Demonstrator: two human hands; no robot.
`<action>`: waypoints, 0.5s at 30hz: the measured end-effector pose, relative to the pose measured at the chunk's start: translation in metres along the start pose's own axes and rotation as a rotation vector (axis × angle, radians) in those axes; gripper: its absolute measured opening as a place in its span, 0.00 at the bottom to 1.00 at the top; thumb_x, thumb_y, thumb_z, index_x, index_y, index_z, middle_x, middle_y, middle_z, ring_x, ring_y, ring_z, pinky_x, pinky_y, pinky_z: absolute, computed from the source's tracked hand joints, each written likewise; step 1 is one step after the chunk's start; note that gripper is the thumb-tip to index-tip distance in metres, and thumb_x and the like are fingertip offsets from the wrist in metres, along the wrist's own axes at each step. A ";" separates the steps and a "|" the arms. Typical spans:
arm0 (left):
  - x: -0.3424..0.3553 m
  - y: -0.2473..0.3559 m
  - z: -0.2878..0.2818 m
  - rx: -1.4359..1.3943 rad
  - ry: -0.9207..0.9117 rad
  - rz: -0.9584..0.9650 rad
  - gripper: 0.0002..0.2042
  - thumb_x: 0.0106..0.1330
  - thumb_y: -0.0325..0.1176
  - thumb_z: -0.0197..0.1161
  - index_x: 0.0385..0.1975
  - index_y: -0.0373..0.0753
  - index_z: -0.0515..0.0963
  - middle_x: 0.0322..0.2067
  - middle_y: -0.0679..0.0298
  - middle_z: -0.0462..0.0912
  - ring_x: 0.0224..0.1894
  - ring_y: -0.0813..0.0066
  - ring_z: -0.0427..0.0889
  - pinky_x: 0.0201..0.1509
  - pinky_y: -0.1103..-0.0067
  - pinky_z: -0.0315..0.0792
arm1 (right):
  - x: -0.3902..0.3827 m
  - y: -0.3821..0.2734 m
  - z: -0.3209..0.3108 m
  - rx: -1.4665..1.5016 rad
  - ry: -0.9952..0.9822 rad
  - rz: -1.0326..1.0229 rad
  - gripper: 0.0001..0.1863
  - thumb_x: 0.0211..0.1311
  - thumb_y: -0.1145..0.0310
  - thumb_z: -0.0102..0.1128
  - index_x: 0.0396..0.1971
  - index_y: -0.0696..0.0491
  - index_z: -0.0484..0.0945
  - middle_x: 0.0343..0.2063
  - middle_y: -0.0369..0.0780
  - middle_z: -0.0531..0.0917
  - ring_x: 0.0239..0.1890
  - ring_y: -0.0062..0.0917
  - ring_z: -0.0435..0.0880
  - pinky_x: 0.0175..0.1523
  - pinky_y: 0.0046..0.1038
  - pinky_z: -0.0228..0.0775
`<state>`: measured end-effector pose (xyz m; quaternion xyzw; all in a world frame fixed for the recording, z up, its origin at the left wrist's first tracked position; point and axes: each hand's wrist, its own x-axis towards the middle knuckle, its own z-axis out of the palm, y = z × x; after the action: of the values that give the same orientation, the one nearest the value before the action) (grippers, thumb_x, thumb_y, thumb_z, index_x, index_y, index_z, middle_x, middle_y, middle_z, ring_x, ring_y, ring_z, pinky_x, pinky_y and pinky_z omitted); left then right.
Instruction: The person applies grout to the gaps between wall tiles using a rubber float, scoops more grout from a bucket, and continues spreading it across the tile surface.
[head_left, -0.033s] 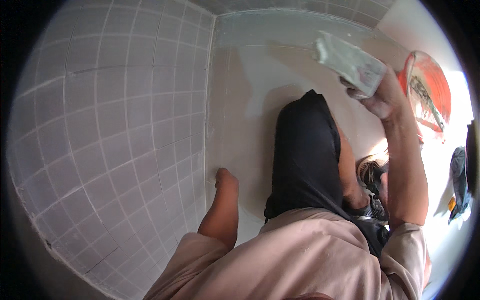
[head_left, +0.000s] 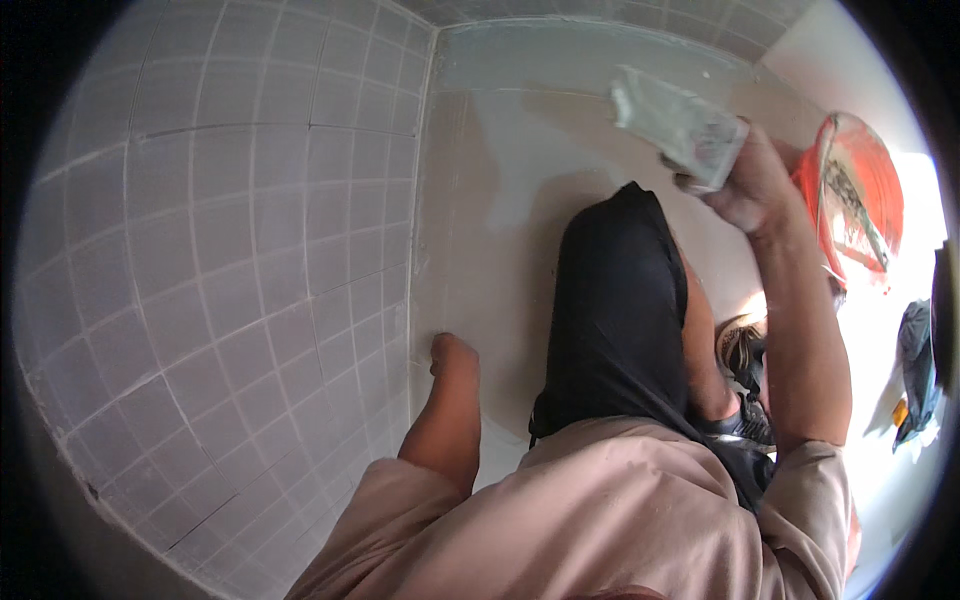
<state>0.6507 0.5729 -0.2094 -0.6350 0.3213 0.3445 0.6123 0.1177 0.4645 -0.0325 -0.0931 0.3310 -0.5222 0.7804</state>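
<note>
My right hand (head_left: 750,190) grips a flat, pale rectangular spreader (head_left: 680,125), smeared with whitish paste, by its near right end. The spreader is raised beyond my knee, over a smooth grey surface (head_left: 520,130) with a damp-looking lighter patch. Motion blurs its far edge slightly, and any handle is hidden. Down by the tiled wall's lower edge is my left hand (head_left: 453,352), seen foreshortened past the forearm. Its fingers do not show clearly, nor can I see anything held in it.
A grey tiled wall (head_left: 230,220) rises on the left. To the right stands an orange-red bucket (head_left: 885,165) with a paste-covered stick-like tool (head_left: 855,210) leaning in it. My bent knee in black shorts (head_left: 610,300) occupies the middle. A dark bag-like item (head_left: 914,370) lies at the far right.
My right hand and the spreader have shifted a little to the left. My left hand is almost where it was.
</note>
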 end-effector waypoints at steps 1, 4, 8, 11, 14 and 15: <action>0.000 0.007 -0.015 0.618 -0.109 0.141 0.13 0.68 0.34 0.62 0.52 0.47 0.79 0.51 0.65 0.78 0.48 0.72 0.79 0.52 0.72 0.73 | 0.021 0.011 0.015 0.001 -0.026 0.045 0.18 0.76 0.63 0.41 0.53 0.56 0.75 0.40 0.41 0.82 0.39 0.27 0.84 0.40 0.30 0.81; 0.003 0.031 -0.036 1.046 -0.266 0.350 0.15 0.67 0.33 0.63 0.53 0.48 0.81 0.56 0.67 0.78 0.53 0.72 0.79 0.57 0.72 0.72 | 0.081 0.057 0.083 -0.142 0.117 0.138 0.21 0.77 0.60 0.38 0.59 0.55 0.73 0.47 0.39 0.83 0.45 0.28 0.84 0.51 0.32 0.82; 0.007 0.047 -0.051 0.911 -0.214 0.312 0.17 0.68 0.32 0.62 0.56 0.50 0.82 0.63 0.68 0.78 0.59 0.73 0.77 0.63 0.73 0.70 | 0.145 0.115 0.127 -0.110 0.021 0.178 0.18 0.76 0.71 0.40 0.60 0.56 0.72 0.50 0.43 0.82 0.50 0.29 0.84 0.58 0.35 0.79; 0.028 0.048 -0.031 0.755 -0.352 0.129 0.18 0.72 0.36 0.56 0.61 0.49 0.78 0.64 0.67 0.78 0.66 0.77 0.71 0.70 0.72 0.63 | 0.175 0.145 0.172 -0.019 -0.090 0.165 0.19 0.74 0.76 0.43 0.61 0.57 0.71 0.51 0.44 0.81 0.49 0.29 0.84 0.59 0.36 0.79; 0.034 0.054 -0.032 0.827 -0.472 0.075 0.20 0.73 0.38 0.54 0.63 0.49 0.76 0.64 0.67 0.77 0.68 0.77 0.70 0.72 0.71 0.60 | 0.196 0.160 0.204 -0.066 -0.066 -0.009 0.20 0.73 0.78 0.47 0.62 0.58 0.71 0.52 0.43 0.81 0.49 0.29 0.83 0.59 0.36 0.78; 0.032 0.056 -0.027 0.840 -0.490 0.066 0.20 0.73 0.39 0.53 0.64 0.49 0.75 0.64 0.67 0.76 0.68 0.76 0.69 0.73 0.70 0.60 | 0.201 0.164 0.209 -0.096 -0.068 -0.115 0.20 0.72 0.78 0.49 0.63 0.58 0.71 0.52 0.42 0.81 0.49 0.28 0.83 0.59 0.35 0.78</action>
<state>0.6235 0.5437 -0.2670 -0.2224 0.2990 0.3436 0.8620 0.4171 0.3179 -0.0379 -0.1668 0.3231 -0.5465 0.7544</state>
